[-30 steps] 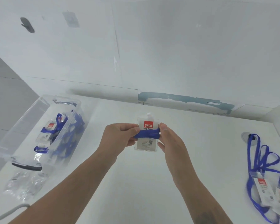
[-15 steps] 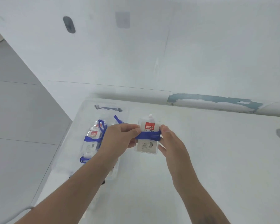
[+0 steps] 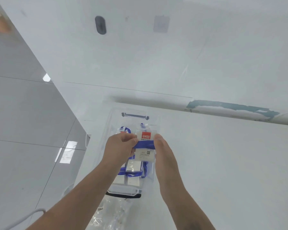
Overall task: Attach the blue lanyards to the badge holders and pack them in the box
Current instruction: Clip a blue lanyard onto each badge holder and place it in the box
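Observation:
A clear badge holder (image 3: 145, 154) with a red label and white card has a blue lanyard (image 3: 144, 144) wound across its middle. My left hand (image 3: 119, 149) pinches its left edge and my right hand (image 3: 163, 150) holds its right edge. Both hands keep it just above the clear plastic box (image 3: 106, 128) on the white table. Inside the box lie several badge holders (image 3: 132, 166) with blue lanyards (image 3: 144, 173), partly hidden by my hands.
The box has a dark handle at its far end (image 3: 135, 115) and another at the near end (image 3: 123, 195). Crumpled clear packaging (image 3: 110, 214) lies in front of it. The table's left edge (image 3: 83, 156) drops to a grey tiled floor. A white cable (image 3: 22, 219) runs at lower left.
My view has swung left, and both hands have carried the wrapped badge holder leftward from the table's middle to above the box. The loose lanyards at the right have left the frame.

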The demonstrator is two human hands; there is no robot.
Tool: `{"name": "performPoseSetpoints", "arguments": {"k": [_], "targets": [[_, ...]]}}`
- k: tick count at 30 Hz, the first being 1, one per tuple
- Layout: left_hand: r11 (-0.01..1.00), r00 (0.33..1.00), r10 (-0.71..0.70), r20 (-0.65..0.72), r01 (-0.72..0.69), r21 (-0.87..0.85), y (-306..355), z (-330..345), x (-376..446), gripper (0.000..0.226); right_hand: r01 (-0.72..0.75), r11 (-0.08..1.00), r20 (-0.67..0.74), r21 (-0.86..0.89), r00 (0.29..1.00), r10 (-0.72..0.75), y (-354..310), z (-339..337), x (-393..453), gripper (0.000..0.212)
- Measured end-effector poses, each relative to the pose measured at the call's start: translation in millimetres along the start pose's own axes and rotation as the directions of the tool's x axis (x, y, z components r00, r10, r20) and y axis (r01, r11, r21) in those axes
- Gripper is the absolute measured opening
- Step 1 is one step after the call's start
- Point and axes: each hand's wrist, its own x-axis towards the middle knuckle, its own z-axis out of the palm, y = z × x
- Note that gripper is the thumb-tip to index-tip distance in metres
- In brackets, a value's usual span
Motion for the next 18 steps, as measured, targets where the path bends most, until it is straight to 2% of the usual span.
{"name": "performPoseSetpoints", "arguments": {"k": [3, 5, 12, 18], "targets": [[0.998, 0.999, -0.042, -0.003, 0.042, 0.051, -4.1, -6.2, 8.7, 0.009, -0.075, 0.997, -0.018, -0.002, 0.997, 0.075, 1.9, 10.4, 6.9, 0.029], [0.991, 0.998, -0.064, 0.000, 0.063, 0.121, -10.8, -9.2, 12.4, 0.004, -0.144, 0.989, -0.022, 0.025, 0.989, 0.144, 7.6, 16.0, 10.0, 0.031], [0.918, 0.979, -0.204, 0.009, 0.188, 0.349, -44.4, -10.4, 23.3, 0.008, -0.310, 0.951, -0.098, -0.003, 0.946, 0.308, 5.3, 33.5, 24.0, 0.038], [0.883, 0.949, -0.316, -0.006, 0.297, 0.363, -68.6, 3.6, 32.7, 0.011, -0.406, 0.914, -0.192, 0.006, 0.896, 0.399, 12.7, 39.5, 41.0, 0.047]]}}
